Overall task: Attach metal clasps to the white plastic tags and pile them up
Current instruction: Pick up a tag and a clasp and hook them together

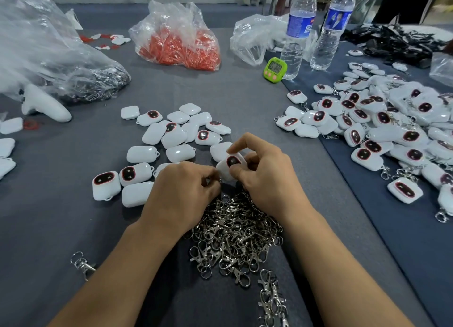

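My right hand [266, 172] pinches a white plastic tag [230, 164] with a dark red-rimmed window, held just above the table's middle. My left hand [186, 187] has its fingers curled at the tag's lower left corner; what they pinch is hidden, likely a metal clasp. Below both hands lies a heap of metal clasps [235, 236]. Several loose tags without clasps [171, 135] are scattered beyond my hands. A large pile of tags with clasps [382, 125] covers the right side.
A bag of red parts [179, 42], a clear bag of metal clasps [93, 81], a green timer [275, 70] and two water bottles [297, 29] stand at the back. A white handle-shaped device [44, 103] lies left. One stray clasp [82, 264] sits front left.
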Demonstrator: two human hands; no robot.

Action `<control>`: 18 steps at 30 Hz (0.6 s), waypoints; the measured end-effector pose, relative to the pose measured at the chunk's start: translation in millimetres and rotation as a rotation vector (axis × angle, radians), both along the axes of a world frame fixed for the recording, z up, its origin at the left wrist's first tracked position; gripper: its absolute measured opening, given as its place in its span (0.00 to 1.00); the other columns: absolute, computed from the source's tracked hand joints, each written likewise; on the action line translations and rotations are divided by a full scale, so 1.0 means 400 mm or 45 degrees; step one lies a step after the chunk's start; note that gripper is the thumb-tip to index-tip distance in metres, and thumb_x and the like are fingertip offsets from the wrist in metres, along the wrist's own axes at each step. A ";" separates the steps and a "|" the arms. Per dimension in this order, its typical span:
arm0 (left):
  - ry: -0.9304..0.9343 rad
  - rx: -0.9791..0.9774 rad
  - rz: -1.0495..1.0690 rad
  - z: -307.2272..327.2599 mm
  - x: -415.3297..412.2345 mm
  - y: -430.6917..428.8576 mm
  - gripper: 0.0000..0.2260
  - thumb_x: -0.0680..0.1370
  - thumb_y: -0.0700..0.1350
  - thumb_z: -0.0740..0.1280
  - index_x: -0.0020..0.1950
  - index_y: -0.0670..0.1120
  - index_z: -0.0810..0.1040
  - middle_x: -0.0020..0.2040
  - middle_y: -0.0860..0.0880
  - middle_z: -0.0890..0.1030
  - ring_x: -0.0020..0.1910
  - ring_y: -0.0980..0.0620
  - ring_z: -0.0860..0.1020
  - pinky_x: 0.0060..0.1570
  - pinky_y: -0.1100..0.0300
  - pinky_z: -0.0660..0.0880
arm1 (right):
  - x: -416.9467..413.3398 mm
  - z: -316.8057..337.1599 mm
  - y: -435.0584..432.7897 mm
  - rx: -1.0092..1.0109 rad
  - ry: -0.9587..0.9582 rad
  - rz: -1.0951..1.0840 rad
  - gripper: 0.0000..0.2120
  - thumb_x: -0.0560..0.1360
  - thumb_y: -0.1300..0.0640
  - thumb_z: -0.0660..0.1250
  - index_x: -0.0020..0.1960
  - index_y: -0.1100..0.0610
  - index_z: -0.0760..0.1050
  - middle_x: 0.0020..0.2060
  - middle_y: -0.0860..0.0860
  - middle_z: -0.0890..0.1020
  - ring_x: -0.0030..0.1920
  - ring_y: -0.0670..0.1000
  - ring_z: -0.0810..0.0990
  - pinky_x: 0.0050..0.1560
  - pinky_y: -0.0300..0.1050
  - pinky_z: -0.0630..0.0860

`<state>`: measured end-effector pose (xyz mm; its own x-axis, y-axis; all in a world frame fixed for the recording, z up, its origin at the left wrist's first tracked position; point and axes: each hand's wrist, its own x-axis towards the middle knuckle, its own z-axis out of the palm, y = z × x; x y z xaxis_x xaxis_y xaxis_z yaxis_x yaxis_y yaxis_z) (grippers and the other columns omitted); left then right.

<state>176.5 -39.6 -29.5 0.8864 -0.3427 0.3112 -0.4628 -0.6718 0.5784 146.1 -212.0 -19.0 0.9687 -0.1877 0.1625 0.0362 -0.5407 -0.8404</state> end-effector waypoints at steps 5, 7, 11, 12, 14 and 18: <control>-0.057 0.026 0.003 -0.002 -0.005 0.002 0.10 0.71 0.47 0.76 0.50 0.58 0.83 0.32 0.52 0.82 0.31 0.51 0.78 0.34 0.53 0.78 | -0.003 0.000 0.005 -0.060 -0.018 0.011 0.11 0.78 0.57 0.70 0.50 0.41 0.75 0.31 0.42 0.80 0.31 0.44 0.74 0.34 0.44 0.71; -0.051 0.058 0.005 -0.001 -0.004 0.000 0.04 0.71 0.48 0.76 0.45 0.55 0.85 0.32 0.51 0.82 0.32 0.50 0.78 0.35 0.51 0.77 | -0.003 -0.002 0.004 -0.039 -0.011 0.001 0.11 0.78 0.58 0.70 0.50 0.42 0.75 0.32 0.45 0.81 0.30 0.45 0.74 0.34 0.44 0.71; -0.009 0.087 0.025 0.004 0.000 -0.003 0.02 0.72 0.49 0.74 0.42 0.51 0.85 0.31 0.51 0.80 0.32 0.50 0.76 0.36 0.52 0.75 | 0.001 -0.007 -0.004 0.076 0.024 -0.032 0.12 0.77 0.60 0.71 0.48 0.42 0.77 0.33 0.50 0.82 0.31 0.48 0.77 0.34 0.43 0.73; 0.001 0.081 0.030 0.005 0.000 -0.003 0.02 0.72 0.49 0.74 0.42 0.52 0.85 0.30 0.51 0.80 0.32 0.52 0.76 0.35 0.52 0.75 | 0.002 -0.007 -0.006 0.081 0.032 -0.025 0.12 0.76 0.60 0.71 0.48 0.42 0.77 0.32 0.50 0.81 0.31 0.48 0.76 0.33 0.43 0.73; 0.012 0.073 0.027 0.006 0.000 -0.003 0.02 0.72 0.49 0.74 0.42 0.52 0.85 0.29 0.52 0.79 0.31 0.53 0.75 0.34 0.54 0.74 | 0.004 -0.006 -0.011 0.080 0.039 -0.007 0.11 0.76 0.60 0.71 0.48 0.43 0.77 0.29 0.49 0.80 0.29 0.47 0.74 0.31 0.40 0.71; 0.022 0.061 0.017 0.006 0.002 0.000 0.01 0.72 0.49 0.74 0.42 0.53 0.85 0.28 0.53 0.78 0.32 0.53 0.75 0.32 0.59 0.70 | 0.007 -0.004 -0.017 0.073 0.060 0.015 0.10 0.77 0.60 0.71 0.49 0.45 0.78 0.26 0.48 0.78 0.26 0.44 0.72 0.29 0.39 0.68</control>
<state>177.3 -39.7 -27.2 0.8960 -0.3451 0.2793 -0.4440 -0.7046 0.5536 148.7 -218.7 -20.8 0.9772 -0.1840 0.1060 0.0019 -0.4913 -0.8710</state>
